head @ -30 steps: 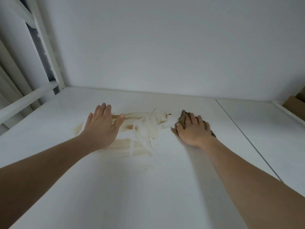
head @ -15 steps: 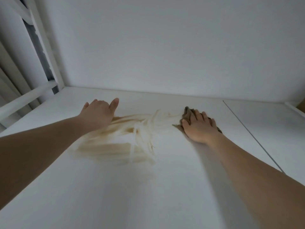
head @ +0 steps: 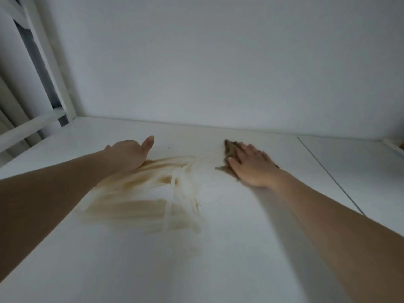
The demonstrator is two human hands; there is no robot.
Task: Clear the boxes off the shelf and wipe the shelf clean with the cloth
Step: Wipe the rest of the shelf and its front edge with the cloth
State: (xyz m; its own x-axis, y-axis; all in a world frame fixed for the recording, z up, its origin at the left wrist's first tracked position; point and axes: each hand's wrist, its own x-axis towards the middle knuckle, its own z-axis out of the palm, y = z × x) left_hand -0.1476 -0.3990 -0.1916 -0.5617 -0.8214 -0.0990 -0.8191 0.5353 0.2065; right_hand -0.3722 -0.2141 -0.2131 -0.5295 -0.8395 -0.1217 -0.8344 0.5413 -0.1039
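Fingers of my right hand (head: pixel 251 165) are lying flat and spread on the brown cloth (head: pixel 229 149), pressing it onto the white shelf (head: pixel 218 259) right of the tan smear (head: pixel 142 204). My left hand (head: pixel 129 154) is bracing nearby (fingers hidden, thumb out).
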